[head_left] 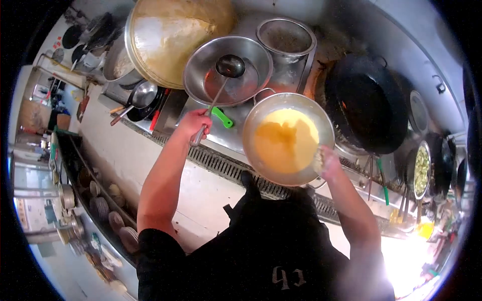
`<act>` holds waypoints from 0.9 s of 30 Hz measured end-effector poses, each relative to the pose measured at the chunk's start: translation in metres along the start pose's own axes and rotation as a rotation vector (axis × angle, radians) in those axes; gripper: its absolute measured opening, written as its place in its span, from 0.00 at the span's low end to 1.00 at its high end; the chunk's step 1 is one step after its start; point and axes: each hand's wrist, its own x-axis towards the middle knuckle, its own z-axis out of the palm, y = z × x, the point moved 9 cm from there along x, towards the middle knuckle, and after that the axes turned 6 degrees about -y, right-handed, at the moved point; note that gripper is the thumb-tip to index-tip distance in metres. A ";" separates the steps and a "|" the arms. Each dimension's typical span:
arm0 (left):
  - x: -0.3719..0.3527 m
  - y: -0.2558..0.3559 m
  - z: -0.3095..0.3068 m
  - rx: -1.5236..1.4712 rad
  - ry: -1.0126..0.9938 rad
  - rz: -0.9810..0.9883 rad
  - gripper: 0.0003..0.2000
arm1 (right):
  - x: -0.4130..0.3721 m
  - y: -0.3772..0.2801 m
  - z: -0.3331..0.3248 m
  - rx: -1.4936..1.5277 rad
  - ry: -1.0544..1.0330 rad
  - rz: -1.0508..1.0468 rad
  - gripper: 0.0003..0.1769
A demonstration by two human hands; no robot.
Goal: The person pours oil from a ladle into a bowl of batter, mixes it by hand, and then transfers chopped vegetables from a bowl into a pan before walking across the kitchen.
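Note:
My left hand (197, 125) is closed round the handle of a steel ladle (230, 66). The ladle's dark bowl hangs over a wide steel basin (196, 83). On the right, my right hand (329, 163) is blurred and closed at the rim of a two-handled steel wok (325, 125), with something pale, perhaps a cloth, between the fingers and the rim. Yellow-orange liquid (286, 140), darker in a patch at its middle, lies in the wok. Between basin and wok, a green-handled tool (222, 117) rests on the steel counter.
A large domed lid (175, 40) stands behind the basin, beside a steel bowl (286, 37). A big black wok (369, 105) sits on the stove at right. Chopped green food fills a bowl (422, 168) farther right. Stacked plates (129, 238) line a low shelf at left.

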 end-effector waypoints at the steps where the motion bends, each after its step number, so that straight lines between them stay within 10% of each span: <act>1: 0.004 0.003 -0.007 0.002 -0.021 -0.009 0.30 | 0.006 0.005 0.005 -0.093 0.067 -0.014 0.10; 6: 0.029 0.016 -0.049 0.513 -0.147 0.015 0.22 | 0.080 0.035 -0.045 -0.498 0.203 -0.102 0.12; 8: 0.018 0.029 -0.053 0.575 -0.103 0.001 0.21 | 0.129 0.028 -0.075 -1.244 0.238 -0.468 0.10; 14: 0.030 0.038 -0.071 1.413 0.062 0.377 0.21 | 0.148 0.033 -0.032 -2.332 0.429 -0.142 0.09; 17: 0.026 0.024 -0.073 1.458 0.273 0.420 0.20 | 0.280 0.083 -0.154 -1.282 0.274 -0.221 0.11; 20: -0.028 0.040 0.000 1.503 0.511 0.736 0.19 | 0.069 0.022 0.084 -0.410 0.086 0.003 0.15; 27: 0.030 -0.119 0.092 0.830 0.013 0.061 0.28 | 0.132 0.004 -0.045 -1.180 0.311 -0.344 0.18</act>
